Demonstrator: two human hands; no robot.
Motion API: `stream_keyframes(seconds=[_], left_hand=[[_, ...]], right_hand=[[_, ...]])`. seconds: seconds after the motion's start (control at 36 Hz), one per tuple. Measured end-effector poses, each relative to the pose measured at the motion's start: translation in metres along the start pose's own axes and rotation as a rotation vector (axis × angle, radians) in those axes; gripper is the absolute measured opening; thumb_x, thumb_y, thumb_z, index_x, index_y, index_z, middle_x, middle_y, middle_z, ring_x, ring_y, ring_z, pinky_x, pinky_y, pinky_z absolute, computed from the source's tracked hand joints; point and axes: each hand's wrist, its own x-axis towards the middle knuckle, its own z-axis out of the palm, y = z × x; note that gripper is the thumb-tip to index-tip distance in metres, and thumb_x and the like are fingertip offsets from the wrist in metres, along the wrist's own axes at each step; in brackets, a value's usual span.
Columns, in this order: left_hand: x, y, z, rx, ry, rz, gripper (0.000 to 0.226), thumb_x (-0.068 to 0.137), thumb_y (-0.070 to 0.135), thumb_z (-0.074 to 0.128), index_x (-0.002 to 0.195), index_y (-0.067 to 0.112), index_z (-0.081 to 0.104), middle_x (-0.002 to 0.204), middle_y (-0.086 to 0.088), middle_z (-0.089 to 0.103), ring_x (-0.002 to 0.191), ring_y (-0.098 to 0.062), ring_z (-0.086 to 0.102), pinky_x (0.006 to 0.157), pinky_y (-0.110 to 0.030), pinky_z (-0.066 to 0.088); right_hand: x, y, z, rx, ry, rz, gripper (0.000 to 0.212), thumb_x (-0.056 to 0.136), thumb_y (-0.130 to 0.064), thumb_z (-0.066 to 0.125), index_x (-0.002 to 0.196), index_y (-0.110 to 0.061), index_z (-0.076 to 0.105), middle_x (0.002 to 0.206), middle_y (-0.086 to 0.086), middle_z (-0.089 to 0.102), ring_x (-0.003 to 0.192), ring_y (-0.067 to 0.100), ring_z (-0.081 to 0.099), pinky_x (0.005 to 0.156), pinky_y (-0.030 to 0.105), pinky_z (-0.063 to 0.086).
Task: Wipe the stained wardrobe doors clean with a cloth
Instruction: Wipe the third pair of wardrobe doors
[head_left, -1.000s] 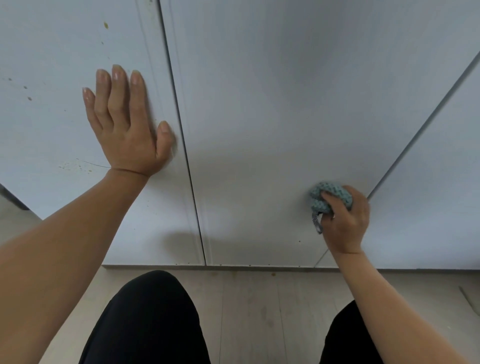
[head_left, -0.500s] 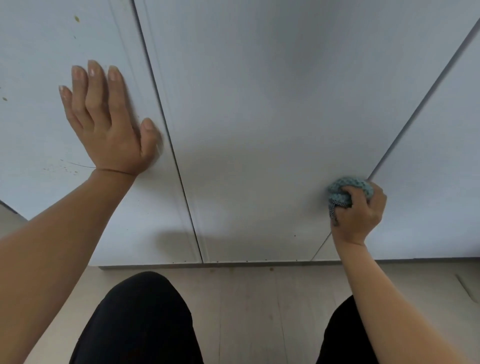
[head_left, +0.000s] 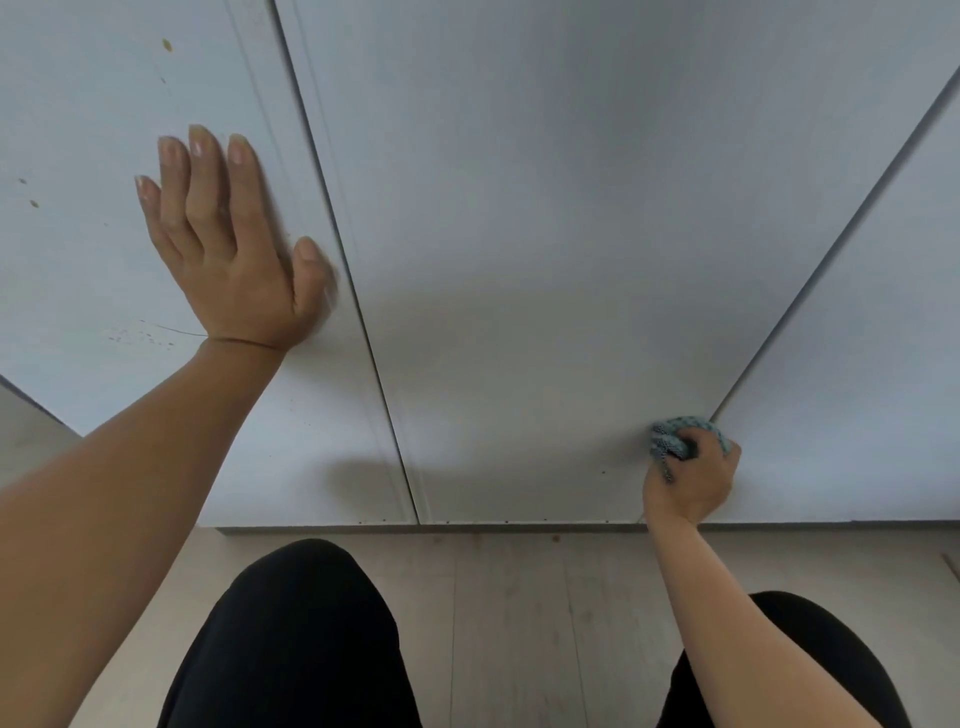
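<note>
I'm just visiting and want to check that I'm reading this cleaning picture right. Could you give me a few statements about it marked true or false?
1. The left hand lies flat, fingers straight, on the left door. True.
2. The right hand holds a red sponge. False: it grips a bunched blue-green cloth.
3. The cloth is pressed high up on a door. False: it sits low on the middle door, near its bottom edge and close to the gap with the door to the right.
4. Yellowish spots show on the left door above the left hand. True.
</note>
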Motion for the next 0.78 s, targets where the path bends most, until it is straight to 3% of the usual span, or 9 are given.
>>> stream_keyframes(seconds=[0.08,0.14,0.19,0.31,0.42,0.5,0.58,0.69,0.78], left_hand=[[0.001,0.001,-0.001,-0.001,-0.017,0.004,0.067,0.098,0.035,0.037,0.154,-0.002,0.042,0.153,-0.029,0.044,0.144,-0.047,0.033,0.118,-0.066,0.029],[0.001,0.001,-0.002,-0.003,-0.019,0.003,0.067,0.098,0.035,0.037,0.153,-0.003,0.043,0.153,-0.028,0.044,0.144,-0.047,0.033,0.119,-0.066,0.028],[0.002,0.001,-0.001,0.01,-0.021,0.002,0.067,0.098,0.036,0.037,0.153,-0.003,0.044,0.153,-0.028,0.044,0.144,-0.046,0.033,0.122,-0.061,0.025],[0.001,0.001,-0.001,0.015,-0.012,0.002,0.068,0.099,0.037,0.036,0.152,-0.004,0.045,0.153,-0.028,0.045,0.144,-0.046,0.035,0.123,-0.058,0.023],[0.002,0.002,-0.002,0.008,-0.016,0.002,0.067,0.098,0.037,0.037,0.151,-0.004,0.046,0.152,-0.029,0.046,0.143,-0.047,0.036,0.121,-0.062,0.027],[0.003,0.002,-0.003,0.016,-0.007,0.005,0.068,0.098,0.037,0.036,0.152,-0.003,0.045,0.152,-0.028,0.046,0.143,-0.046,0.036,0.126,-0.054,0.019],[0.003,0.004,-0.002,0.011,-0.008,0.006,0.068,0.097,0.037,0.036,0.153,-0.001,0.043,0.153,-0.027,0.046,0.144,-0.046,0.037,0.126,-0.053,0.019],[0.004,0.003,-0.002,0.019,-0.026,0.007,0.068,0.098,0.037,0.036,0.153,-0.001,0.043,0.152,-0.028,0.046,0.143,-0.046,0.037,0.121,-0.061,0.027],[0.004,0.002,-0.002,0.01,-0.021,0.017,0.067,0.098,0.038,0.035,0.152,-0.002,0.044,0.152,-0.028,0.047,0.143,-0.047,0.038,0.121,-0.06,0.027]], right_hand=[[0.012,0.001,-0.001,0.1,0.219,0.138,0.019,0.084,0.001,0.06,0.094,-0.01,0.072,0.105,0.01,0.062,0.081,0.02,0.058,0.068,0.025,0.048],[0.011,-0.011,0.005,0.088,0.299,0.296,0.022,0.084,-0.003,0.061,0.101,-0.011,0.071,0.111,0.009,0.062,0.086,0.02,0.06,0.078,0.027,0.053],[-0.004,-0.028,0.02,0.134,0.349,0.309,0.024,0.082,-0.007,0.061,0.105,-0.011,0.069,0.115,0.014,0.062,0.091,0.027,0.062,0.085,0.034,0.053],[-0.058,-0.047,0.051,0.24,0.167,0.218,0.026,0.074,0.002,0.063,0.098,-0.005,0.067,0.109,0.02,0.059,0.09,0.035,0.058,0.082,0.036,0.046],[-0.069,-0.025,0.047,0.311,-0.082,0.174,0.034,0.065,0.011,0.072,0.096,-0.004,0.071,0.105,0.019,0.061,0.081,0.018,0.054,0.077,0.014,0.037],[-0.039,-0.007,0.033,0.331,0.156,0.207,0.015,0.083,0.007,0.06,0.089,-0.002,0.07,0.098,0.018,0.06,0.075,0.015,0.053,0.069,0.013,0.043],[-0.031,-0.008,0.028,0.266,0.27,0.404,0.021,0.087,-0.01,0.065,0.107,-0.004,0.07,0.118,0.017,0.055,0.094,0.025,0.055,0.081,0.018,0.042],[-0.057,-0.027,0.053,0.31,0.235,0.41,0.028,0.088,-0.012,0.067,0.112,0.001,0.072,0.12,0.027,0.055,0.104,0.039,0.06,0.093,0.033,0.045],[-0.084,-0.04,0.067,0.304,0.124,0.376,0.027,0.089,-0.005,0.069,0.114,0.005,0.071,0.118,0.028,0.055,0.102,0.04,0.059,0.094,0.036,0.045]])
